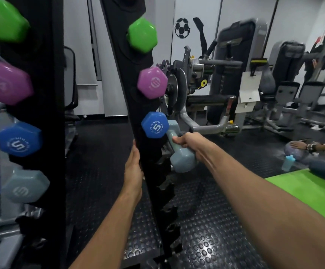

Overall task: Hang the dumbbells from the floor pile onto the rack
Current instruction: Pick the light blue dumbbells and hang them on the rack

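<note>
Right hand (187,141) around grey-blue dumbbell (181,152) beside black rack (138,105), left hand (133,167) flat against its upright.

I see rack (138,105) centre | dumbbell (181,150) just right of rack | mat (303,189) far right of rack | machines (225,84) behind rack

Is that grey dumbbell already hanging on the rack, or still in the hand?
Still in hand. The right hand grips the grey dumbbell by its handle, tilted, beside the rack just under the blue dumbbell.
</note>
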`<state>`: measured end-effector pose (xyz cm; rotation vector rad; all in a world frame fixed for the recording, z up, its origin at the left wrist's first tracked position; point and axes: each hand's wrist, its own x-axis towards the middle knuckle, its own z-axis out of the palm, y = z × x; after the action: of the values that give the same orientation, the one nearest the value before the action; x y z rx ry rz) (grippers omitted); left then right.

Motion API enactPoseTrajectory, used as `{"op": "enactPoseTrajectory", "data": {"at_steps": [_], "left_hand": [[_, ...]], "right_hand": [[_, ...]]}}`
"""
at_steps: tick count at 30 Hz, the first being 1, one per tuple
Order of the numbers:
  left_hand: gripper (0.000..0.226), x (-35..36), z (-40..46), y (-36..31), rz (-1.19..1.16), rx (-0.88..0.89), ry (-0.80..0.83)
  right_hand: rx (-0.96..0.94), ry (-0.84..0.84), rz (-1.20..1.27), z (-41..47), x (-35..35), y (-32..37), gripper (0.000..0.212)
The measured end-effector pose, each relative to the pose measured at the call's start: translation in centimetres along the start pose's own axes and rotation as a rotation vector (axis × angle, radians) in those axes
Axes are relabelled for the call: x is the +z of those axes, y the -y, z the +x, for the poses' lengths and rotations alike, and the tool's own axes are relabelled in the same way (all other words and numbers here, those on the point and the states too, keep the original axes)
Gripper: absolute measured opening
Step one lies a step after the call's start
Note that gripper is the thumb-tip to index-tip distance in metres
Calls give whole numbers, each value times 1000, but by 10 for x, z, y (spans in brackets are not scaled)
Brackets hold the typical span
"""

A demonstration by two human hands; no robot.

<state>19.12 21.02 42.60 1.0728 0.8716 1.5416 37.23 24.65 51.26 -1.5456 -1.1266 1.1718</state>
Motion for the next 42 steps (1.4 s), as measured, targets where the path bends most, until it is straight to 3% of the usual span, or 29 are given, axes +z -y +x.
{"op": "enactPoseTrajectory", "data": {"at_steps": [7, 12, 20, 23, 27, 30, 37, 42], "left_hand": [[42, 2, 0, 0, -6, 6, -8], [41, 0, 2, 4, 0, 1, -7], [41, -7, 5, 6, 9, -23, 21], [41, -8, 6, 6, 9, -34, 19], [42, -8, 6, 7, 9, -45, 20], [42, -9, 5, 7, 14, -54, 26], [48, -12, 2, 9, 21, -44, 54], [52, -12, -4, 17, 67, -16, 20]], "right_hand": [[11, -55, -8, 10, 4, -4, 11], [13, -63, -39, 20, 18, -2, 30], [50, 53, -173, 39, 21, 3, 23], [42, 126, -192, 43, 15, 9, 11], [35, 208, -146, 38, 10, 19, 24], [48, 241, -87, 30, 12, 21, 21], [27, 220, 37, 29, 11, 4, 19], [-78, 150, 72, 31, 19, -20, 35]]}}
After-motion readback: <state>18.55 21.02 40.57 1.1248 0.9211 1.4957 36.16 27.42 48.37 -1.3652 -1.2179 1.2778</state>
